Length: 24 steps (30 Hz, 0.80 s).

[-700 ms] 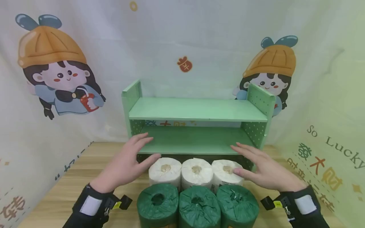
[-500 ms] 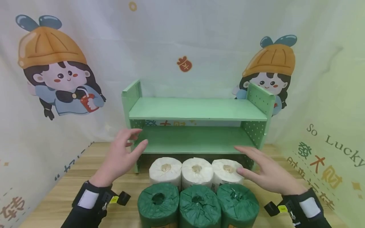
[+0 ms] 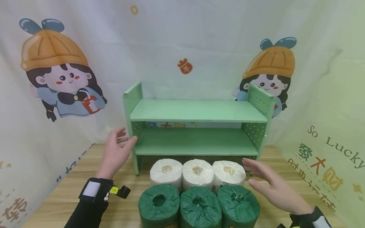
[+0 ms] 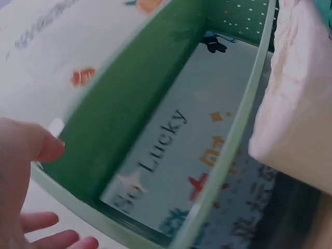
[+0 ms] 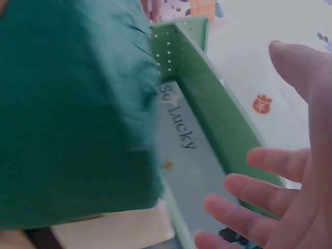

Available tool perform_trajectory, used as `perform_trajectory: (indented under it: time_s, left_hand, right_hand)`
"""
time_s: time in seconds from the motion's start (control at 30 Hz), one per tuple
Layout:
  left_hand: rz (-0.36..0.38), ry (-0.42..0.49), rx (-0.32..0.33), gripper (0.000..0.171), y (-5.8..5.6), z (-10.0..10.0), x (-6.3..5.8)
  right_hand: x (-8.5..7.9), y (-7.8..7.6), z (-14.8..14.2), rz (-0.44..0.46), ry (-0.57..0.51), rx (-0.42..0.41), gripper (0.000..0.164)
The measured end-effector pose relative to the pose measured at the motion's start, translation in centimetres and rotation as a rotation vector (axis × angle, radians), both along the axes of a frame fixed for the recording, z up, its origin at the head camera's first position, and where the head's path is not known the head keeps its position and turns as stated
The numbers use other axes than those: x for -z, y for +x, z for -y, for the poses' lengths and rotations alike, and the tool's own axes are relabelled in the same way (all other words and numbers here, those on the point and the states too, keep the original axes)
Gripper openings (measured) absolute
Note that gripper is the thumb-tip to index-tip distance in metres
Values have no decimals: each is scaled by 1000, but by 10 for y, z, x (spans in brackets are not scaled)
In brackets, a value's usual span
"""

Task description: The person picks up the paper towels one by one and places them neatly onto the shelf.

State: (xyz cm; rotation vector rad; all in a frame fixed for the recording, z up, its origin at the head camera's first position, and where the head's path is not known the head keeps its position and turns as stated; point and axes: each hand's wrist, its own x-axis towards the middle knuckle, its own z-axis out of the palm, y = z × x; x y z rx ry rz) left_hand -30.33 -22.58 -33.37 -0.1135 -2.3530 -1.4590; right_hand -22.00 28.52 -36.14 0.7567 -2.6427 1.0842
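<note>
My left hand [image 3: 115, 153] is beside the left side panel of a pale green two-tier shelf [image 3: 199, 110], its thumb close to the panel's front edge; whether they touch I cannot tell. In the left wrist view the same hand [image 4: 23, 181] holds nothing, fingers spread near the shelf end. My right hand [image 3: 271, 185] hovers with loose fingers just right of the row of white-wrapped toilet rolls [image 3: 197, 175]. In front of these stands a row of green-wrapped toilet rolls [image 3: 200, 209]. One green roll [image 5: 78, 114] looms large beside the right hand in its wrist view.
Both shelf tiers show bare surfaces. A wooden tabletop [image 3: 119, 202] carries everything. Behind and at both sides hangs a pale cloth [image 3: 182, 34] printed with cartoon figures and lettering. The rolls stand close in front of the shelf's lower opening.
My left hand has moved left, from over the lower tier to the shelf's left side panel. The right hand has dropped and drifted right, away from the white rolls. Shelf and rolls stay put.
</note>
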Motion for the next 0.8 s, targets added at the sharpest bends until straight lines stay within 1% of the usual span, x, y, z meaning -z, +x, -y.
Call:
perform_trajectory:
  time_s: [0.07,0.13,0.2,0.33,0.43,0.5,0.57,0.63,0.73,0.8]
  left_hand:
    - [66,62,51,91,-10,4,8]
    - [118,91,98,93,-19,7,18]
    - [134,88,124,91,-27,9,27]
    - [136,60,143,81,-35,11,44]
    - [136,60,138,75,-37,11,53]
    - [131,62,129,71,-38,10,57]
    - [124,62,116,68,-37,9,60]
    - [117,59,97,64,-38,7,63]
    - [110,61,63,58,-38,5,67]
    - [115,73,48,54,-38,3,70]
  right_hand:
    - [10,2,-4,10,-41,-18,59]
    - [20,4,-9,23,-88,-48,60]
    - [30,6,-13,38,-129,-93,62]
    - [47,10,-19,113,-209,-190,66]
    - [58,12,-21,138,-223,-234,70]
    - [67,11,-22,98,-207,-264,75]
    - [75,11,-23,83,-205,-278,81]
    - [82,11,-24,81,-205,-274,85]
    - [89,13,-23,136,-206,-235,89]
    - [92,14,-21,156,-201,-207,94]
